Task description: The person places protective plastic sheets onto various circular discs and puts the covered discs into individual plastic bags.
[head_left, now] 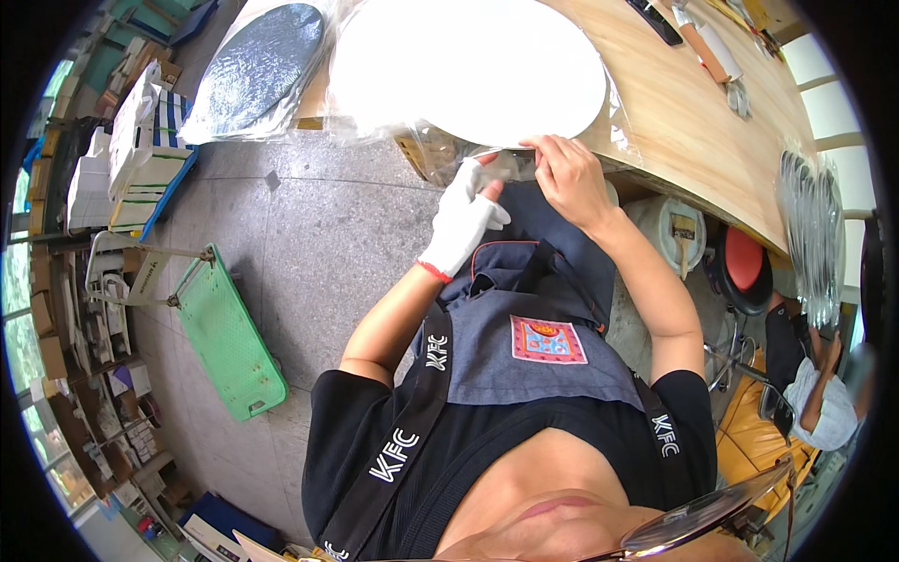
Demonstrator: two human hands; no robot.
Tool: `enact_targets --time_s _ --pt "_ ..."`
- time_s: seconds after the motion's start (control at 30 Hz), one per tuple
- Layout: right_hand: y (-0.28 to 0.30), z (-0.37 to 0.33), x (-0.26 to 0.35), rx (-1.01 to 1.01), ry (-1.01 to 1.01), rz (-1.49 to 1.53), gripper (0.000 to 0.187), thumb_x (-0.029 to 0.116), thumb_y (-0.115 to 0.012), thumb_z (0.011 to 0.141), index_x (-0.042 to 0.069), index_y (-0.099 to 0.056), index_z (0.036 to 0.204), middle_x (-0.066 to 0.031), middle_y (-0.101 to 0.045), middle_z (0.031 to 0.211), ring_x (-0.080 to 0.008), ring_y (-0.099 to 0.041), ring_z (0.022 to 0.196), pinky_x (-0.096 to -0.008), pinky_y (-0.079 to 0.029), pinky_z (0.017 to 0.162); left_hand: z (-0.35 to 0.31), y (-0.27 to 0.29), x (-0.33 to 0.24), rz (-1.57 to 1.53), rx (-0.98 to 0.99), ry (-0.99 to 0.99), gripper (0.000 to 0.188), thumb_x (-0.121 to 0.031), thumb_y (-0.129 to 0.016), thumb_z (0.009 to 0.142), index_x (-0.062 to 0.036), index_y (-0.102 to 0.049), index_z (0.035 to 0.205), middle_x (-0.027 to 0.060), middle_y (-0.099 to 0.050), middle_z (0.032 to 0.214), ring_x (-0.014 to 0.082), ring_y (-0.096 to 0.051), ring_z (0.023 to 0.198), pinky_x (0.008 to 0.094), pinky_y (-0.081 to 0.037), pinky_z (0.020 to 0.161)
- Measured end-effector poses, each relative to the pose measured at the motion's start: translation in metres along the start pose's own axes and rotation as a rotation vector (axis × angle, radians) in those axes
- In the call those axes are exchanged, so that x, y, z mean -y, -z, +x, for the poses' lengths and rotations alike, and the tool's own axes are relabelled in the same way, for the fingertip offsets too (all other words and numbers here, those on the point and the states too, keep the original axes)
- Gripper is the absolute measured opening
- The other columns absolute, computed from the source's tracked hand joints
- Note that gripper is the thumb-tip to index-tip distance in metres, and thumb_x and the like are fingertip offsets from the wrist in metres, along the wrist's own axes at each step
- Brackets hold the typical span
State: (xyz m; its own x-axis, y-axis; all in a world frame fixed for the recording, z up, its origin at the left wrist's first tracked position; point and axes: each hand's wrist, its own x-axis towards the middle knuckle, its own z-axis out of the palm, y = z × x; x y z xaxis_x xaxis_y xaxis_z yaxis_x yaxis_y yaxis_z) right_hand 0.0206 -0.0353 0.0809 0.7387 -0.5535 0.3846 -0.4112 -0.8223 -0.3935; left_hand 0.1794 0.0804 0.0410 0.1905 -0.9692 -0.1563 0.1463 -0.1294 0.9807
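Observation:
A large white oval panel lies at the near edge of the table, with clear plastic film around it and hanging below its near edge. My right hand is bare and closed at that near edge, its fingertips pinching the film against the rim. Just left of it, my left hand wears a white glove with a red cuff, bare fingertips showing. Its index finger and thumb are apart beside the film; whether they touch it is hard to tell. A dark oval panel in clear film lies to the left.
On the wooden table are a black phone-like object and a roll. Beneath stands a bucket with a brush. A green trolley is on the left floor. At right, a person sits near hanging film strips.

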Motion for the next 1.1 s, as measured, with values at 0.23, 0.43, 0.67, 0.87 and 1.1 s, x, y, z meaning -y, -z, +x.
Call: enact_targets --time_s 0.23,0.43,0.67,0.87,1.1 --pt "-0.009 0.021 -0.002 -0.160 0.133 0.010 0.029 0.002 -0.054 0.090 0.003 -0.061 0.118 -0.0138 -0.064 0.115 -0.0296 -0.060 0.109 -0.0376 -0.045 0.097 0.026 -0.021 0.017 -0.485 -0.233 -0.093 0.045 -0.016 -0.055 0.097 0.0002 -0.041 0.136 0.0088 -0.062 0.109 0.0115 -0.061 0.061 0.0231 -0.050 0.051" --pt "-0.016 0.026 -0.022 -0.039 0.143 -0.080 0.024 0.012 -0.057 0.093 0.001 -0.064 0.113 -0.0149 -0.064 0.120 -0.0299 -0.058 0.117 -0.0397 -0.043 0.102 0.036 -0.039 0.023 -0.716 -0.260 -0.074 0.035 -0.016 -0.060 0.096 -0.0033 -0.052 0.128 0.0017 -0.061 0.104 0.0098 -0.058 0.060 0.0226 -0.047 0.050" --pt "-0.014 0.028 -0.017 -0.035 0.112 -0.017 0.023 0.017 -0.058 0.093 -0.003 -0.067 0.103 -0.0168 -0.066 0.116 -0.0310 -0.057 0.117 -0.0397 -0.045 0.100 0.046 -0.045 0.034 -0.723 -0.353 -0.163 0.029 -0.014 -0.060 0.096 0.0008 -0.057 0.121 0.0033 -0.063 0.097 0.0093 -0.055 0.058 0.0232 -0.045 0.046" --pt "-0.011 0.028 -0.016 0.008 0.083 -0.008 0.023 0.015 -0.058 0.094 -0.003 -0.066 0.106 -0.0167 -0.064 0.122 -0.0311 -0.055 0.122 -0.0398 -0.044 0.103 0.048 -0.044 0.041 -0.709 -0.358 -0.173 0.027 -0.013 -0.059 0.096 0.0009 -0.059 0.119 0.0033 -0.063 0.096 0.0077 -0.055 0.062 0.0224 -0.045 0.047" --pt "-0.011 0.027 -0.015 0.007 0.080 -0.009 0.023 0.015 -0.057 0.094 -0.002 -0.066 0.108 -0.0158 -0.064 0.122 -0.0295 -0.055 0.123 -0.0390 -0.044 0.103 0.044 -0.046 0.030 -0.701 -0.369 -0.177 0.024 -0.016 -0.060 0.096 0.0010 -0.061 0.113 0.0031 -0.064 0.085 0.0076 -0.055 0.054 0.0213 -0.045 0.045"
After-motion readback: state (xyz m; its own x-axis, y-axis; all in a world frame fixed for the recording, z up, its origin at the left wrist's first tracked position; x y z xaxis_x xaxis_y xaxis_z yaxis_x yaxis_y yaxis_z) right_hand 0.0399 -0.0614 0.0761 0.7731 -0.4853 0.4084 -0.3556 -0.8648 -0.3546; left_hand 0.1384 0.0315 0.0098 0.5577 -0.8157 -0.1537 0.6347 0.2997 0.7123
